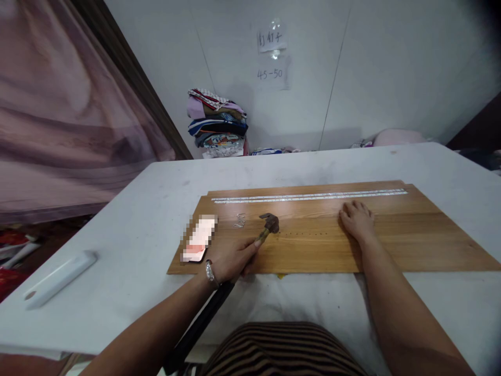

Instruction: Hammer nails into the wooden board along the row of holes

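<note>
My left hand [237, 257], with a silver bracelet at the wrist, is closed around the handle of a claw hammer [271, 223]. Its head is low over the wooden board [415, 240], at the left end of a row of small dark nail heads [303, 234]; whether it touches the board I cannot tell. The black grip runs back under my forearm. My right hand [357, 219] lies flat on the board with fingers a little apart, right of the row and holding nothing. Several loose nails [239, 221] lie left of the hammer head.
Two white measuring strips [309, 197] run along the board's far side. A phone [201, 237] with a blurred screen lies at its left. On the white table [136, 219] rests a white plastic piece [60, 279]. Folded clothes [218, 125] are stacked by the wall; a pink curtain [78, 115] hangs left.
</note>
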Demonstrator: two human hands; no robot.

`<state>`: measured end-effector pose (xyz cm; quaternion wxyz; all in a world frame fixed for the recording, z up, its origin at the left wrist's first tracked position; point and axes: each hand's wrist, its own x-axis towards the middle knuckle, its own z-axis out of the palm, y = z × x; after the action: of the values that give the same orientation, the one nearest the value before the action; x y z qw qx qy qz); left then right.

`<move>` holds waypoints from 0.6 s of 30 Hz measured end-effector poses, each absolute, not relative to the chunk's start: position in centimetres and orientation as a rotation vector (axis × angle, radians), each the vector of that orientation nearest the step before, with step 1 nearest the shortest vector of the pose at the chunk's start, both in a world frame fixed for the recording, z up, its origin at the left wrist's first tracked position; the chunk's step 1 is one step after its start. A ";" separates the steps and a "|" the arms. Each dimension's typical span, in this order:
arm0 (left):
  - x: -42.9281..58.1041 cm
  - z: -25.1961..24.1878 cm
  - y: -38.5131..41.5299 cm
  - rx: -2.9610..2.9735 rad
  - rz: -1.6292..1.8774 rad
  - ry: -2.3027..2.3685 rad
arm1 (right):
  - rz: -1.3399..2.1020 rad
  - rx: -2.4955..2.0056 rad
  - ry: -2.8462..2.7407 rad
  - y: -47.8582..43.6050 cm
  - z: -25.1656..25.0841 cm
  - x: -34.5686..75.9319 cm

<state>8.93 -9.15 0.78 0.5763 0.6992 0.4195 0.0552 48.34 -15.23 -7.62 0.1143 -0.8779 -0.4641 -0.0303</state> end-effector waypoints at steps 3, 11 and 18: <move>9.0 0.8 -9.2 1.633 0.077 1.019 | -0.097 -2.572 -1.370 -15.3 -7.5 48.3; 9.3 1.8 -9.3 1.615 0.108 1.029 | -0.094 -2.566 -1.367 -15.3 -7.5 48.3; 9.1 1.3 -9.2 1.612 0.088 1.038 | -0.088 -2.551 -1.361 -15.3 -7.6 48.3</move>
<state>9.12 -9.21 1.30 0.5737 0.6879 0.4430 0.0377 48.34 -15.27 -7.62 0.1241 -0.8751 -0.4667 -0.0303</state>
